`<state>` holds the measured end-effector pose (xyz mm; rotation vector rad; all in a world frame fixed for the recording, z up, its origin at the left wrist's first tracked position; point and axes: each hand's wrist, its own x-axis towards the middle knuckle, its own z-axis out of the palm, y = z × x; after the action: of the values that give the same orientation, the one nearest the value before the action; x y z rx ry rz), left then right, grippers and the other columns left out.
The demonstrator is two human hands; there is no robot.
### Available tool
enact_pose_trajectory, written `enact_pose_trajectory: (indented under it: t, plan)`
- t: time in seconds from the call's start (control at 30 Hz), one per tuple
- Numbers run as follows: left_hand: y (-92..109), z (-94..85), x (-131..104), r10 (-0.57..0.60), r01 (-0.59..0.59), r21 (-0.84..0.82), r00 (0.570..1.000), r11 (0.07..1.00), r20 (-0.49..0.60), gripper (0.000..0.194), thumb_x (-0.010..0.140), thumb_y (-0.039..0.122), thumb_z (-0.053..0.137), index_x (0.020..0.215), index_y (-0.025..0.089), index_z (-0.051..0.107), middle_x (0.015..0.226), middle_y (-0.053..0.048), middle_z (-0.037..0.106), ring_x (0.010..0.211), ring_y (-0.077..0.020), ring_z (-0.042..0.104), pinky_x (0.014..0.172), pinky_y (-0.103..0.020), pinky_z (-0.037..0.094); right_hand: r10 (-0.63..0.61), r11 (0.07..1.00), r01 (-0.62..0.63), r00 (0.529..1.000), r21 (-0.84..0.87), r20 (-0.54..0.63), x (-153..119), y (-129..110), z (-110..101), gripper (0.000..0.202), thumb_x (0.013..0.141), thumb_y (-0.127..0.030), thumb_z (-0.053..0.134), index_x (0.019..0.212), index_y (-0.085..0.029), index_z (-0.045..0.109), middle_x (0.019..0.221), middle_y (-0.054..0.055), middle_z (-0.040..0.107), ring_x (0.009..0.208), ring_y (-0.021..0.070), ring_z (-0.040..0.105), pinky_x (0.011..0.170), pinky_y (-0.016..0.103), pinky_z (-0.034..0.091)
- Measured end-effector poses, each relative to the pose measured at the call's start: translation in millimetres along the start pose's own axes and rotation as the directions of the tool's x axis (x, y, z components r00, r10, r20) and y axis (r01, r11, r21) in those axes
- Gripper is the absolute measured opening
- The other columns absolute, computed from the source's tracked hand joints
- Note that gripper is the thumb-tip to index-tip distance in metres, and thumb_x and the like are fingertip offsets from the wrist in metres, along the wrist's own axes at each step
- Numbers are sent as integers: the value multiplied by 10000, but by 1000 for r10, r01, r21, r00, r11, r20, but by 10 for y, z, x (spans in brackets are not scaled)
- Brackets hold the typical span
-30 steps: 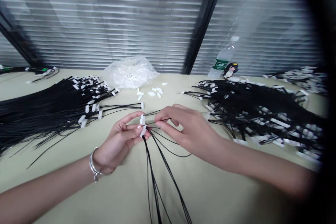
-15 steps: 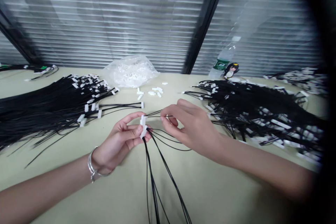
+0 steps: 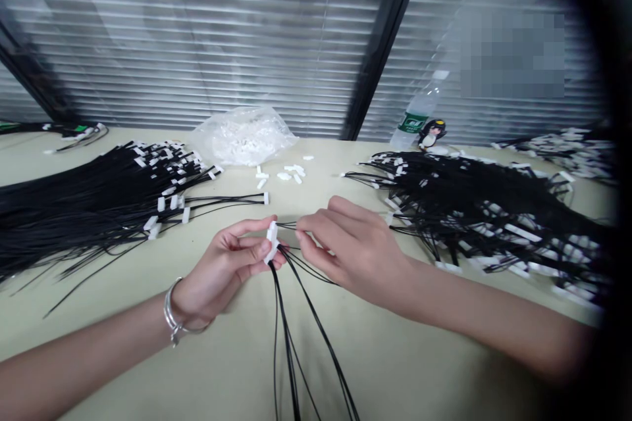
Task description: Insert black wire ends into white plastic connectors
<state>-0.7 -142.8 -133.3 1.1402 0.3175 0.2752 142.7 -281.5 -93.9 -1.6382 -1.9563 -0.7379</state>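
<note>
Between the thumb and fingers of my left hand [image 3: 230,256] is a white connector [image 3: 271,241], tilted a little from upright. Black wires [image 3: 316,316] run out of it, some hanging down toward the near side of the table, others passing right beneath my right hand [image 3: 348,243]. The thumb and fingertips of that right hand are pinched around thin black wires just right of the connector; the fingertips partly hide them. A silver bracelet is on my left wrist.
A large bundle of black wires [image 3: 89,191] with white connectors lies left, another tangled pile [image 3: 474,204] right. Behind are a clear plastic bag [image 3: 247,135], several loose white pieces [image 3: 297,177], a bottle [image 3: 415,115] and a penguin figure [image 3: 433,133] by the window blinds.
My right hand has moved slightly left, closer to the connector, so a shorter stretch of wire shows between them. The connector has tilted a little more in my left hand.
</note>
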Motion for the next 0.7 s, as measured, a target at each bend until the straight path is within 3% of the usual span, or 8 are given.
enact_pose_trajectory:
  t: [0.43, 0.63, 0.7]
  plan:
    - [-9, 42, -19, 8, -10, 55, 1000, 998, 24, 275, 768, 130, 618, 1033, 193, 654, 743, -31, 702, 686, -116, 609, 744, -259, 469, -59, 996, 65, 994, -65, 89, -23, -3, 65, 164, 821, -94, 468, 677, -140, 532, 586, 6, 500, 597, 126, 369, 570, 271, 306]
    - [-36, -14, 17, 42, -39, 23, 988, 999, -147, 355, 753, 164, 645, 1098, 239, 603, 733, 1, 693, 721, -99, 610, 774, -239, 456, -44, 996, 49, 996, -74, 72, 27, -44, -79, 123, 842, -198, 476, 821, -139, 582, 905, 83, 572, 843, 188, 451, 703, 322, 348]
    - [-35, -33, 30, 57, -52, 32, 980, 998, -189, 396, 748, 174, 652, 1131, 245, 581, 745, -3, 692, 732, -101, 610, 768, -238, 456, -14, 999, 18, 993, -29, 114, 26, -98, -114, 169, 850, -240, 469, 765, -147, 583, 855, 75, 565, 827, 191, 441, 723, 339, 348]
